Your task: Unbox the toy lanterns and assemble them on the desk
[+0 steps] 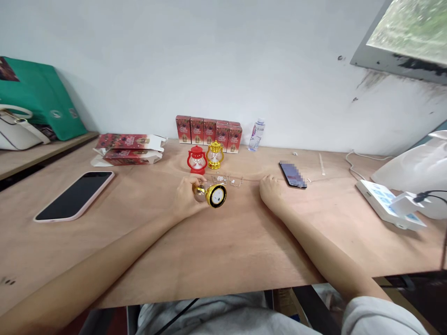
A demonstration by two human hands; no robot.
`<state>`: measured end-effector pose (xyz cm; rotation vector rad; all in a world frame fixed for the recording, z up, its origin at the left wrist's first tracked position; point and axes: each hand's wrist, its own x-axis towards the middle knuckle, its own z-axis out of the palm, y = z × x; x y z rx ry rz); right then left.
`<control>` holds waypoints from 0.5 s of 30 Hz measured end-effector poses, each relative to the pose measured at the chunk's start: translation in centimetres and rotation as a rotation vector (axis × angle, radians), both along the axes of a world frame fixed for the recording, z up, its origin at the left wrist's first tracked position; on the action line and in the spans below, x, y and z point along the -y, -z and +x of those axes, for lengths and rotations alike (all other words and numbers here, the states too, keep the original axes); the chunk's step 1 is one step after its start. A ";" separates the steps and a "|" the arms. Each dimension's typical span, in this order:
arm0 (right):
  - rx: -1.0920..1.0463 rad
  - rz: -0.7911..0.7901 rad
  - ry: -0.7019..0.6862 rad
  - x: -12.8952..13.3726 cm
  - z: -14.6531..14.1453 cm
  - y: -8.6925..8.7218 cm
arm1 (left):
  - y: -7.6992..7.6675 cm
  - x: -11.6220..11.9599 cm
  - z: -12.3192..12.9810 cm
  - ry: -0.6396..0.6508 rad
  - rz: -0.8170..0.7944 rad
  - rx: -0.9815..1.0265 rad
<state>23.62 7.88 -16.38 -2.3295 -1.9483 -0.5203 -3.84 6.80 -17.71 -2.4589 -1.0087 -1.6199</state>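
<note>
My left hand [188, 197] is wrapped around a small gold lantern [211, 195]. The lantern is tipped on its side, its round base with a white disc and black ring facing me. Just beyond it a red lantern [197, 160] and another gold lantern [215, 156] stand upright. Several thin wire handles [236, 181] lie on the table to the right of the held lantern. My right hand [270, 191] rests on the tabletop with its fingers curled; its palm side is hidden, so I cannot see whether anything is in it.
Several small red boxes [203, 131] line the wall beside a clear bottle [257, 135]. Opened red cartons [129, 150] lie at left, behind a pink-edged phone [75, 196]. A dark phone [292, 174] and a white power strip [387, 204] are on the right.
</note>
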 end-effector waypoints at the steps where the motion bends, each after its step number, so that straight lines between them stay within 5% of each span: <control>1: 0.005 -0.002 -0.014 0.2 -0.3 -0.1 | 0.0 0.0 0.1 0.014 -0.011 0.008; 7: -0.104 0.099 -0.290 1.7 -2.7 -0.3 | -0.3 0.3 0.3 0.043 -0.052 -0.007; 15: -0.679 0.588 -0.792 4.5 -6.0 1.0 | 0.0 0.2 0.2 0.038 -0.108 -0.020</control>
